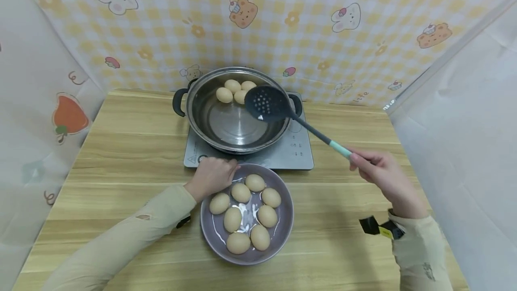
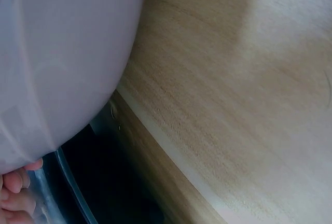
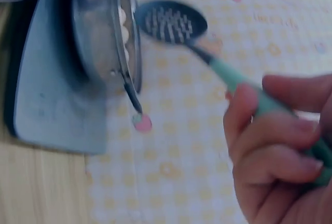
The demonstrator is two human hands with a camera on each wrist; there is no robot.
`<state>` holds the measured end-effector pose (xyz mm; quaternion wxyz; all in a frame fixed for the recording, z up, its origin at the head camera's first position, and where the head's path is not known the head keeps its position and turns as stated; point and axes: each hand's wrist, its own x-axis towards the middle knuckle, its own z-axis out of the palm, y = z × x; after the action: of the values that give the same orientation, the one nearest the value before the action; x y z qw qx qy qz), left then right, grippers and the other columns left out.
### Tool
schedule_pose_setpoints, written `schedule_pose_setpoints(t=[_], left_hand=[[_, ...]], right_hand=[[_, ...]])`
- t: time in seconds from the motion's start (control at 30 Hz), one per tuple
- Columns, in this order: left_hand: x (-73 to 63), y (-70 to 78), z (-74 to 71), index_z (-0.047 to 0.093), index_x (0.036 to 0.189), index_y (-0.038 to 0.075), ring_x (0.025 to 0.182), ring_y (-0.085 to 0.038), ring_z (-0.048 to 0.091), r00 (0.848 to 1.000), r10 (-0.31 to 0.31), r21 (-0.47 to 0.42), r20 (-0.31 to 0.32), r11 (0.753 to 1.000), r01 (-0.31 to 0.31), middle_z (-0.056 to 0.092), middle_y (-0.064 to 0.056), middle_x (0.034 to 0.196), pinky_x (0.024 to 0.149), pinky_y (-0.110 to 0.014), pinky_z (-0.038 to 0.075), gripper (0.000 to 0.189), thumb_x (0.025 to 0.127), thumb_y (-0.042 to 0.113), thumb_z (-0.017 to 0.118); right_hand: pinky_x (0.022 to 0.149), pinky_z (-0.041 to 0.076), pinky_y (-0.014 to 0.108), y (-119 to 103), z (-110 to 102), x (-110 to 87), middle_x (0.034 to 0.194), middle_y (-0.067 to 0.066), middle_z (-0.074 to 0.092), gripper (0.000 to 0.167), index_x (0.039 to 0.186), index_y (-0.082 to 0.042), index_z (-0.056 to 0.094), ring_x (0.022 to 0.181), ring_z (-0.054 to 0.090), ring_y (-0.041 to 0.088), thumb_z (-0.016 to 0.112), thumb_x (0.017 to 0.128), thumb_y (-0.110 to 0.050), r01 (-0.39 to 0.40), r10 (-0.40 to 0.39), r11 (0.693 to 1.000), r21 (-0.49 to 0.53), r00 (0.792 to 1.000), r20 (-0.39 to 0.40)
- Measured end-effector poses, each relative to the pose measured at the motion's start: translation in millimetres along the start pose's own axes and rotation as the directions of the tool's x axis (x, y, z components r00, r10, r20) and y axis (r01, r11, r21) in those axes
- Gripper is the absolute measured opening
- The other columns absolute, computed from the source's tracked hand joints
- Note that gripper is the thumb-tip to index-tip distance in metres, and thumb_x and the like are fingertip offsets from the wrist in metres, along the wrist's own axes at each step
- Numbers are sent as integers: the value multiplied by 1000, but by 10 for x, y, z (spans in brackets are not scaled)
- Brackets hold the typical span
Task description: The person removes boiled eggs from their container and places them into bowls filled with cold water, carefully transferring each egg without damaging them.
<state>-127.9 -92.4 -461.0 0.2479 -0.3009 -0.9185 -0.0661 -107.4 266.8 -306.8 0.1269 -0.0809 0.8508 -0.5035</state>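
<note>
My right hand grips the mint-green handle of a dark skimmer, its perforated head tilted over the right side of a steel pot. Fingers curl around that handle in the right wrist view. Inside the pot, several light-brown eggs cluster at the back; the skimmer head partly hides them. My left hand holds the upper left rim of a purple-grey bowl, which carries several more eggs. From the left wrist, the bowl's smooth outer side shows, with fingertips at its edge.
The pot stands on a flat silver induction cooker, with black side handles sticking out. Wooden tabletop surrounds the bowl. A checked cloth with cartoon prints hangs behind, and pale sheets flank the table.
</note>
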Motion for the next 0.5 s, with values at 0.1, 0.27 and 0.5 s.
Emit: schedule_pose_setpoints(t=[0.1, 0.27, 0.5], left_hand=[[1, 0, -8, 53, 63, 10, 32, -14, 32, 1000, -1, 6, -3, 1000, 1, 33, 3, 39, 30, -29, 25, 27, 83, 28, 58], [5, 2, -14, 51, 62, 11, 32, -13, 31, 1000, 0, 5, -11, 1000, 0, 32, 4, 38, 30, -29, 24, 28, 83, 27, 58], [-9, 6, 1, 50, 61, 11, 31, -17, 35, 1000, -12, 7, -19, 1000, 12, 36, 2, 39, 30, -31, 25, 28, 82, 28, 58]], right_hand=[[41, 25, 28, -37, 102, 178, 68, -2, 49, 33, 118, -5, 59, 42, 25, 12, 49, 94, -25, -12, 9, 999, -40, 998, -68], [58, 39, 23, -68, 259, 465, 104, 14, 60, 39, 126, -2, 51, 67, 48, 7, 49, 94, -24, -39, 20, 991, -129, 989, -144], [72, 46, 30, -77, 444, 744, 127, 18, 51, 33, 124, 0, 52, 99, 56, 26, 49, 93, -13, -10, -14, 987, -161, 989, -147]])
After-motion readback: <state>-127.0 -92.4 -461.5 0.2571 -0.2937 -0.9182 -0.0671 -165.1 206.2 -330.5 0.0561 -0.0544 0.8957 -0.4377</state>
